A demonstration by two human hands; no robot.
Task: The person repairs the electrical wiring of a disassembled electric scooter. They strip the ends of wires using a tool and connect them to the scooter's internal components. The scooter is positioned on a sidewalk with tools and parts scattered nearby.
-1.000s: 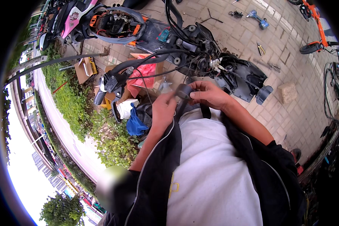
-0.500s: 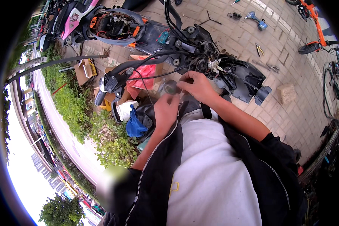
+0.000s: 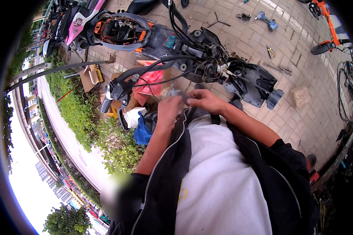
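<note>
head view:
left hand: raised in front of the chest, fingers curled around a small grey part; most of the part is hidden, so I can't tell what it is.
right hand: fingertips pinched on the same small part, right next to the left hand.
part location: between both hands, just below the stripped scooter and its loose wires.
doing it well: judgement – keep the left hand as the anchor and let only the right fingertips work; keep the black cable out of the pinch.
packages: open brown cardboard box by the hedge, flaps up; red plastic bag in a second carton behind the handlebar; blue bag and white bag below it.
labels/signs: none legible at this size.
floor: paving bricks with scattered tools.
</note>
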